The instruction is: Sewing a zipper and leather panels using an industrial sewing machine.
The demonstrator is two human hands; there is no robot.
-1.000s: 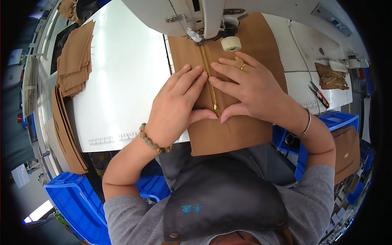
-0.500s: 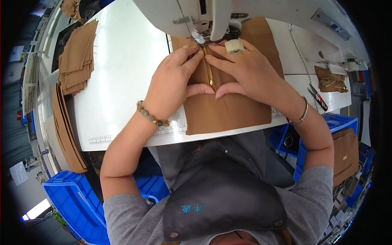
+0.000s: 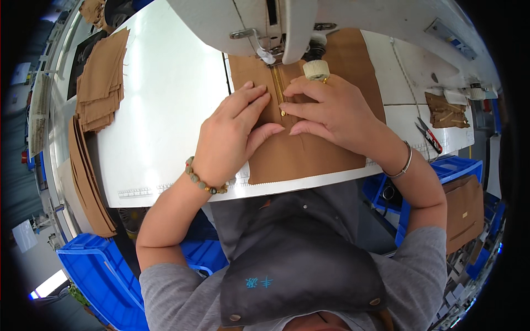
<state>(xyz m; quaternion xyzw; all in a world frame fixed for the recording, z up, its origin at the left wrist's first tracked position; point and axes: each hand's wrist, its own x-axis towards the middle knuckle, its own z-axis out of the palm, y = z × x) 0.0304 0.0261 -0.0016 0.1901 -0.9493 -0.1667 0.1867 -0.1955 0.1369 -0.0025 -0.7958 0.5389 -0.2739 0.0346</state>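
Observation:
A brown fabric panel [image 3: 309, 157] lies flat under the head of a sewing machine [image 3: 243, 16]. Down its middle runs a gold zipper [image 3: 279, 83], its upper end at the needle area. Left of the zipper, my left hand [image 3: 232, 124] rests on the cloth, fingers stretched and thumb out toward the zipper's lower end. On the other side my right hand [image 3: 331, 107] touches the fabric with bent, spread fingers; their tips are by the zipper's lower part. Both thumbs nearly meet below the zipper pull. Neither hand grips anything that I can see.
Stacked brown fabric pieces [image 3: 102, 83] lie at the table's left, with long brown strips [image 3: 88, 182] hanging below. Red-handled thread snips [image 3: 429, 135] and a small brown bundle [image 3: 446, 110] lie at right. Blue bins [image 3: 102, 276] stand below the table edge.
Both hands have drawn back from the needle toward me, uncovering more of the zipper. My left hand has also shifted left, away from it. The fabric has stayed nearly in place.

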